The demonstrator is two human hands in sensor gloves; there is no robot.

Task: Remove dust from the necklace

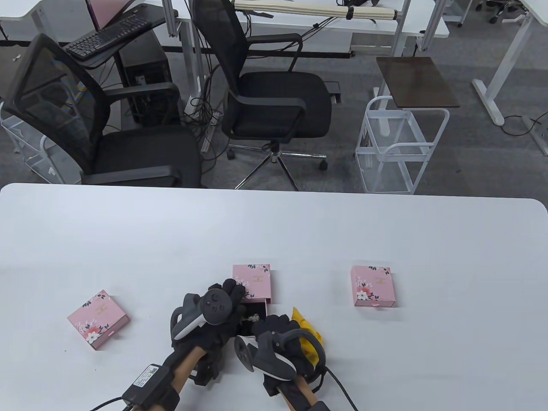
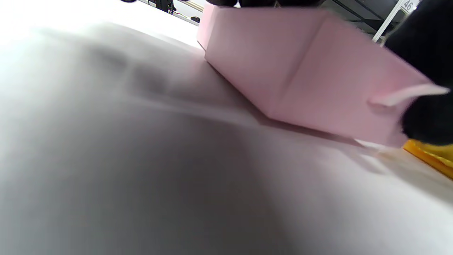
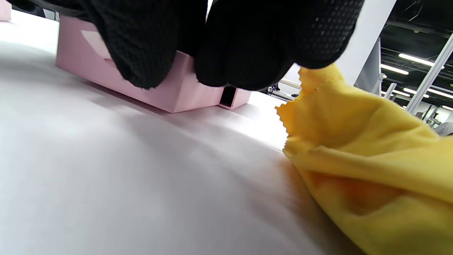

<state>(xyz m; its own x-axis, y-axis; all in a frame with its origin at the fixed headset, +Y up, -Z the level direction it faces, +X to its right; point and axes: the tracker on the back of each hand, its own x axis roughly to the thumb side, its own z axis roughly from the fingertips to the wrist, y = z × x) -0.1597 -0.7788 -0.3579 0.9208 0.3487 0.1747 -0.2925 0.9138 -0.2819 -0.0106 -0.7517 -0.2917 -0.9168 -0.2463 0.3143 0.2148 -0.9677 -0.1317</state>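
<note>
Both hands sit at the counter's (image 1: 299,231) six o'clock edge, crowded over a pink drawer box (image 1: 252,280) pulled open. Left hand (image 1: 214,312) rests on the box, its grip hidden under the tracker. Right hand (image 1: 274,329) curls at the drawer front; whether it pinches anything I cannot tell. Only a glint of the necklace (image 1: 253,317) shows in the drawer between them. Yellow cloth (image 1: 309,338) lies partly under the right hand.
</note>
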